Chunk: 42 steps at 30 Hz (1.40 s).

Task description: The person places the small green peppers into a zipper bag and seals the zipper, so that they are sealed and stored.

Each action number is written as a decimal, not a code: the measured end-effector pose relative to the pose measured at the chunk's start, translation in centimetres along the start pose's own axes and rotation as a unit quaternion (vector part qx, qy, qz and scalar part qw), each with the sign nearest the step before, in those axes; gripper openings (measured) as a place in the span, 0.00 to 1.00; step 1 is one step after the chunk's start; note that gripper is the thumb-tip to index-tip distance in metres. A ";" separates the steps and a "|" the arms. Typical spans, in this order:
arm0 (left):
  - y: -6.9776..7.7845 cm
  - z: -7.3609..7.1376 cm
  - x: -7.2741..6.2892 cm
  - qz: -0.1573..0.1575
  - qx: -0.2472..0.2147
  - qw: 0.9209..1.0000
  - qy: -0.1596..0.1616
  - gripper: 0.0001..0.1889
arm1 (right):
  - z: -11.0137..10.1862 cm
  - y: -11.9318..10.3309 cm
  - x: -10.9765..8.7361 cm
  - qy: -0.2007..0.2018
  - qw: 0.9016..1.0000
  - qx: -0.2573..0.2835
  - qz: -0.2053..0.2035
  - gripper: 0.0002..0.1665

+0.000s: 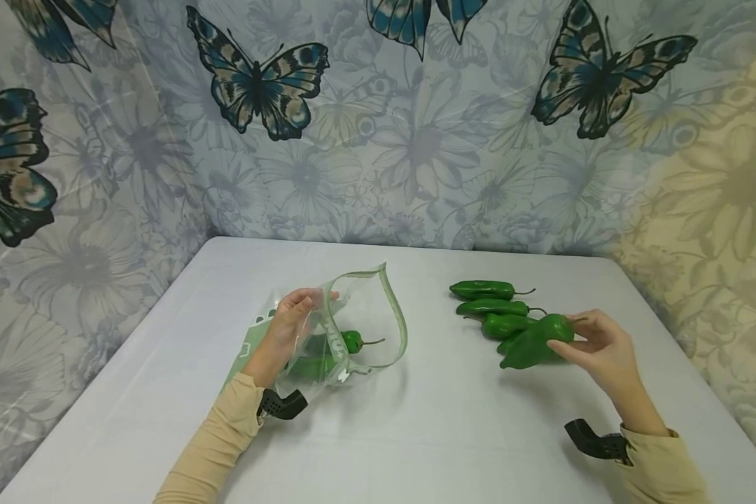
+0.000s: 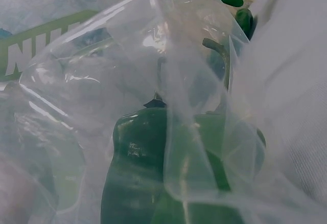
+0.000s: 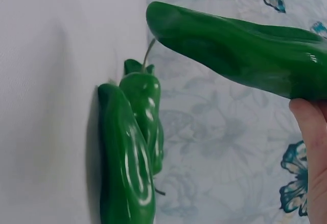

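On the left, my left hand [image 1: 285,329] grips a clear zip bag [image 1: 398,315] by its side, and the green-edged mouth gapes toward the right. Green peppers [image 1: 353,341] lie inside the bag; the left wrist view shows two peppers [image 2: 137,162] through the plastic, stems toward the opening. My right hand [image 1: 605,353] pinches another green pepper [image 1: 529,346] at its stem end, thumb on the near side. In the right wrist view this held pepper [image 3: 230,50] is raised above the tabletop, its tip pointing away from the fingers.
Several loose green peppers [image 1: 481,290] lie in a stack of rows on the white table [image 1: 428,434], just beyond and left of my right hand. A cloth wall with butterflies [image 1: 416,154] closes off the back and sides. Black cameras [image 1: 283,404] sit on both wrists.
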<state>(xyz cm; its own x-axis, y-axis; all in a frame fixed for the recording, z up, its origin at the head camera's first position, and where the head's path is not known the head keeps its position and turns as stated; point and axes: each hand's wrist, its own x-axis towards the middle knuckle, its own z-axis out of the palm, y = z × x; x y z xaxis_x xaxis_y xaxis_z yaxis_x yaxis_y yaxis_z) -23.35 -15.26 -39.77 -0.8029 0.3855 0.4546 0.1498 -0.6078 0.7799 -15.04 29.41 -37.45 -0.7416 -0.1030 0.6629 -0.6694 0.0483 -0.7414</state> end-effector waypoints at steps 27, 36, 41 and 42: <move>-0.1 0.4 0.0 0.002 0.007 1.000 -0.004 0.07 | 2.3 0.5 1.4 -0.010 0.999 -0.039 0.011 0.19; -0.1 0.4 0.0 0.004 0.012 1.000 0.003 0.07 | 3.6 0.8 2.0 0.009 1.000 -0.009 0.012 0.22; 0.1 0.5 0.0 0.007 -0.002 1.000 -0.002 0.07 | 4.4 0.8 2.6 -0.001 1.000 0.026 -0.005 0.23; 0.1 0.5 0.1 0.007 -0.002 1.000 -0.003 0.07 | 4.6 0.8 2.7 -0.005 1.000 0.025 -0.007 0.21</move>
<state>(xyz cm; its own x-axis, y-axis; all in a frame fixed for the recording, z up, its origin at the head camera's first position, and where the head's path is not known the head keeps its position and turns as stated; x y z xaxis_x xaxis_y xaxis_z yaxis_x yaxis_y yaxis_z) -23.09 -14.97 -39.43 -0.7978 0.3799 0.4682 0.1596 -0.6158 0.7716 -17.39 24.64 -36.73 -0.7311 -0.1128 0.6729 -0.6770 -0.0026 -0.7359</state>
